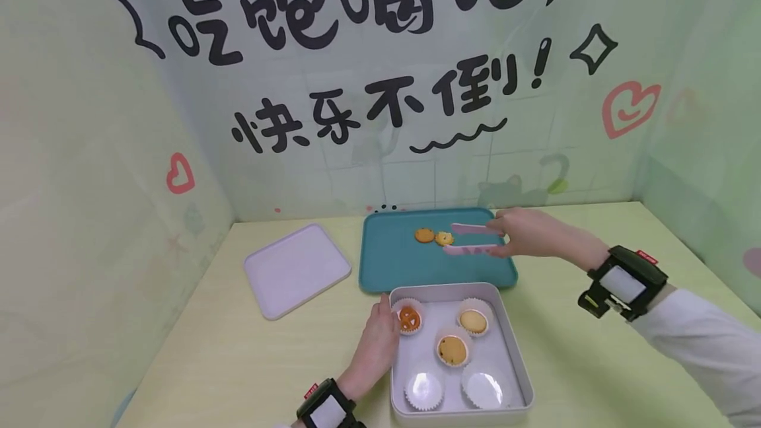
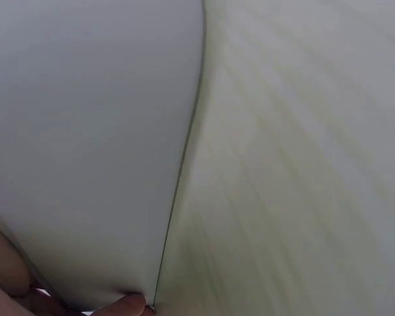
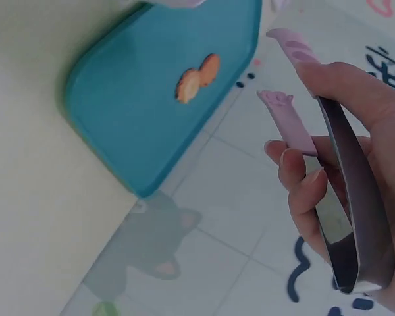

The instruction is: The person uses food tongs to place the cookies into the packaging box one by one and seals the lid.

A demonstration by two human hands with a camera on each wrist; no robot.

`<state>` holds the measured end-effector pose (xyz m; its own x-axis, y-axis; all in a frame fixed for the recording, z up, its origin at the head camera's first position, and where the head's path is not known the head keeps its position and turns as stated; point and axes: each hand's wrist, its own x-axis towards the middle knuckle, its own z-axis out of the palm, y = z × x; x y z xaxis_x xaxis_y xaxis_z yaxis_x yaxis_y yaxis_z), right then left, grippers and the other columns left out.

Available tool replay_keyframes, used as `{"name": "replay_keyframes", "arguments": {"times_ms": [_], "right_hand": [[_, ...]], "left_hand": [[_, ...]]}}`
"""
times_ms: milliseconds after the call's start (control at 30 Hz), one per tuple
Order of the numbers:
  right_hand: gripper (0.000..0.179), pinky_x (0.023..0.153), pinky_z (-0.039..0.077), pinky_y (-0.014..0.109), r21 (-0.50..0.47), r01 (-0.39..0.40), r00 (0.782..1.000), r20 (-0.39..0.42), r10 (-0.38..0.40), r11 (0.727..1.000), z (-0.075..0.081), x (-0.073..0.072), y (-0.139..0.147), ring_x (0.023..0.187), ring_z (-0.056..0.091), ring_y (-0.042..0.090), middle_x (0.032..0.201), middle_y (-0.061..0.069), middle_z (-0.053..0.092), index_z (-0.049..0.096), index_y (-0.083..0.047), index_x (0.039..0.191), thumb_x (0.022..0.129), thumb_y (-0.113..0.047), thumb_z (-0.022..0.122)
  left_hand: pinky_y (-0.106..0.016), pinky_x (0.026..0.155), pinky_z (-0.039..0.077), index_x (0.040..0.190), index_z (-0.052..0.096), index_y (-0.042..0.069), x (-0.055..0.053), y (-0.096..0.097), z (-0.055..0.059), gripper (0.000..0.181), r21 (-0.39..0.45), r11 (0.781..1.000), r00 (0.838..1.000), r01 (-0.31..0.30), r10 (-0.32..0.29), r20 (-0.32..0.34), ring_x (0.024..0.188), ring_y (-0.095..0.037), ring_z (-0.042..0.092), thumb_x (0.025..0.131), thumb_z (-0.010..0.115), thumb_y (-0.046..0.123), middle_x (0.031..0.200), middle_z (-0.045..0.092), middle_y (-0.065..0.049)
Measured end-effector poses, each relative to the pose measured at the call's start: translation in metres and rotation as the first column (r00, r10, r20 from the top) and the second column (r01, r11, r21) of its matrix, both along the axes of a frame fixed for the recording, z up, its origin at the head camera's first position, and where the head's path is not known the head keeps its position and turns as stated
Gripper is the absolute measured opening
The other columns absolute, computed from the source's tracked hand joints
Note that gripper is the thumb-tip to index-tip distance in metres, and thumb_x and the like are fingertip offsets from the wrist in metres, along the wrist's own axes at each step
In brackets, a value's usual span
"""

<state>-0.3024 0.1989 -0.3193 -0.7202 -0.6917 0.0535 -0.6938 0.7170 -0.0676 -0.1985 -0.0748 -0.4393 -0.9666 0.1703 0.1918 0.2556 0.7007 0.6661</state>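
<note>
My right hand holds a pair of tongs with pink tips, its fingers curled round the metal arms. The tips stand apart with nothing between them, over the teal tray. Two small cookies lie side by side on that tray, just left of the tips in the head view. My left hand grips the left wall of a pale box, its thumb and fingertips at the box's corner in the left wrist view. Inside the box, paper cups hold a pretzel-shaped cookie, a plain cookie and a speckled cookie.
Two paper cups at the box's near end hold no cookie. A lilac tray lies at the left of the pale wooden table. A printed backdrop rises behind the table's far edge.
</note>
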Motion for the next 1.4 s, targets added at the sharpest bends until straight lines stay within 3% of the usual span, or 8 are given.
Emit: {"name": "replay_keyframes", "arguments": {"times_ms": [200,400,567,867,1167,1400], "right_hand": [[0.032,0.046,0.023,0.025,0.005,0.08,0.991,0.109,-0.08,0.997,-0.024,-0.042,-0.001,0.051,0.029,0.01,0.057,-0.005,0.027,0.047,-0.01,0.062,0.079,-0.028,0.068],[0.034,0.047,0.023,0.025,-0.004,0.115,0.98,0.163,-0.113,0.993,-0.044,-0.065,-0.01,0.052,0.027,0.01,0.057,-0.006,0.025,0.043,-0.013,0.059,0.079,-0.028,0.067],[0.035,0.047,0.024,0.025,0.011,0.146,0.973,0.179,-0.146,0.989,-0.05,-0.072,-0.018,0.052,0.028,0.011,0.057,-0.005,0.025,0.044,-0.012,0.058,0.079,-0.028,0.068],[0.044,0.045,0.02,0.024,0.041,0.207,0.955,0.207,-0.211,0.977,-0.055,-0.082,-0.024,0.049,0.023,0.009,0.056,-0.005,0.021,0.033,-0.014,0.055,0.077,-0.027,0.069],[0.043,0.045,0.023,0.024,0.051,0.197,0.951,0.234,-0.203,0.979,-0.057,-0.085,-0.025,0.048,0.025,0.009,0.054,-0.006,0.022,0.035,-0.015,0.054,0.077,-0.026,0.069],[0.042,0.046,0.02,0.025,0.057,0.204,0.95,0.23,-0.212,0.977,-0.059,-0.086,-0.027,0.049,0.024,0.01,0.054,-0.005,0.022,0.035,-0.015,0.054,0.077,-0.026,0.069]], "left_hand": [[-0.046,0.089,0.039,0.126,0.029,-0.023,0.0,0.001,-0.003,0.041,-0.007,1.0,1.0,-0.009,0.009,0.0,0.108,-0.041,0.044,0.094,0.038,0.001,0.114,0.043,-0.034],[-0.045,0.087,0.041,0.125,0.03,-0.023,0.0,0.0,-0.001,0.04,-0.019,1.0,1.0,-0.016,0.016,-0.007,0.106,-0.041,0.046,0.094,0.039,0.001,0.112,0.043,-0.034],[-0.045,0.086,0.042,0.125,0.03,-0.023,0.0,0.001,-0.002,0.04,-0.024,1.0,1.0,-0.012,0.012,-0.01,0.105,-0.04,0.047,0.094,0.04,0.0,0.11,0.044,-0.033],[-0.045,0.086,0.042,0.126,0.03,-0.023,0.0,0.0,-0.003,0.04,-0.021,1.0,1.0,-0.02,0.02,-0.004,0.105,-0.04,0.047,0.094,0.04,0.0,0.111,0.044,-0.033],[-0.046,0.083,0.043,0.123,0.031,-0.024,0.0,0.001,-0.003,0.04,-0.016,1.0,0.999,-0.021,0.021,-0.042,0.102,-0.041,0.048,0.092,0.042,-0.002,0.107,0.045,-0.033],[-0.046,0.083,0.043,0.124,0.031,-0.023,0.0,0.0,-0.002,0.04,-0.016,1.0,0.999,-0.024,0.024,-0.032,0.102,-0.041,0.049,0.093,0.042,-0.001,0.108,0.045,-0.033]]}}
